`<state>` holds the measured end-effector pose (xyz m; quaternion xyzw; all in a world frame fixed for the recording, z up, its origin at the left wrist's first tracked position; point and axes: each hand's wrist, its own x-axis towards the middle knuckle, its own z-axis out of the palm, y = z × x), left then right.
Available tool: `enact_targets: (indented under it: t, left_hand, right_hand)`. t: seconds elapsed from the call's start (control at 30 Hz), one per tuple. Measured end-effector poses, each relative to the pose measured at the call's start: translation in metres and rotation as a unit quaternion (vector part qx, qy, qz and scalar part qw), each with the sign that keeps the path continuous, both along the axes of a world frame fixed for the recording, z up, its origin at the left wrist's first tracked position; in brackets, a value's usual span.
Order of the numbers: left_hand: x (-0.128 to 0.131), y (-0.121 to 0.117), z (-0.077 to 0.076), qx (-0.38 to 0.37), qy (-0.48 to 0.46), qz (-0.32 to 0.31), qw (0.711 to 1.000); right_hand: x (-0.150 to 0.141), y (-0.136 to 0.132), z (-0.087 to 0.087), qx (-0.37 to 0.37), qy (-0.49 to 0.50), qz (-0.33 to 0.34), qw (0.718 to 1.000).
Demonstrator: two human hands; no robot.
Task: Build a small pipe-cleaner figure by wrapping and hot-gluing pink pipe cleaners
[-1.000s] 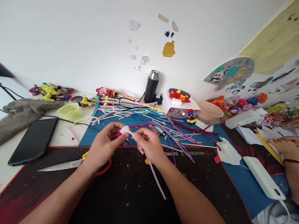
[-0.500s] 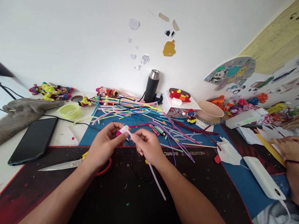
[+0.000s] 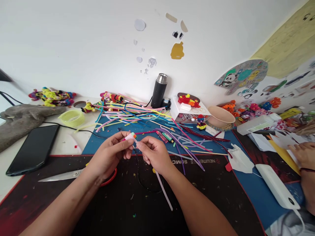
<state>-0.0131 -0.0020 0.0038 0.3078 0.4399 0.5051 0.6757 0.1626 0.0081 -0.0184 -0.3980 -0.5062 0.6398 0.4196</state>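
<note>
1. Far L: grey wood-like piece [image 3: 24,118], w/ blk phone [image 3: 33,149] lying flat just in front of it.
2. Scissors [image 3: 60,175] on the dk mat [image 3: 209,200], partly under the L forearm; blade pts L, red handle shows on the other side.
3. Lt-green coil [image 3: 72,118] behind, on the white tabletop.
4. L hand [image 3: 109,154]: fingers curled in, thumb pressed down, pinching the sm. wrapped bundle [image 3: 129,137].
5. Bundle is btwn the hands, held up over the mat's back edge; pale bands round it, bits of green + orange at the tip.
6. Loose coloured stems [image 3: 137,114] heaped behind the hands on blue.
7. R hand [image 3: 156,154]: nearly closed, thumb + index nipping the pale strip [image 3: 165,193] close to the bundle; strip's mid part hidden by the hand, free end hangs out below, pointing down-R.
8. Blk flask [image 3: 159,91] upright nr the wall; white box [image 3: 190,114] to its R, then beige bowl [image 3: 221,115].
9. Far R: co-worker's hand [image 3: 304,155] on papers; grip can't tell.
</note>
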Motion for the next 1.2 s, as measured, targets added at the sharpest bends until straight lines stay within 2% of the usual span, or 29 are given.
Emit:
enact_targets:
  t: [0.27, 0.4, 0.77, 0.97, 1.1, 1.2]
  left_hand:
    - [0.0051, -0.0031, 0.0019, -0.051, -0.065, -0.002, 0.997]
    - [0.0055, -0.004, 0.0008, -0.068, -0.084, -0.023, 0.994]
    - [0.0026, -0.0047, 0.0027, -0.064, -0.101, -0.056, 0.991]
    - [0.0042, -0.003, 0.0038, -0.069, -0.081, -0.025, 0.994]
    - [0.0033, -0.0012, 0.0026, -0.076, -0.069, 0.006, 0.995]
    - [0.0035, -0.0012, 0.0021, -0.075, -0.075, 0.006, 0.994]
  right_hand:
    - [0.0001, 0.0006, 0.0026, -0.016, 0.016, 0.004, 1.0]
    - [0.0009, 0.0011, 0.0008, -0.015, 0.023, 0.0, 1.0]
    - [0.0015, 0.003, 0.0016, -0.015, 0.017, -0.012, 1.0]
    - [0.0018, 0.004, 0.0042, 0.017, -0.004, -0.026, 1.0]
    - [0.0036, 0.0058, -0.0003, 0.03, -0.007, -0.033, 0.999]
    - [0.0046, 0.0066, -0.0045, 0.035, -0.003, -0.034, 0.999]
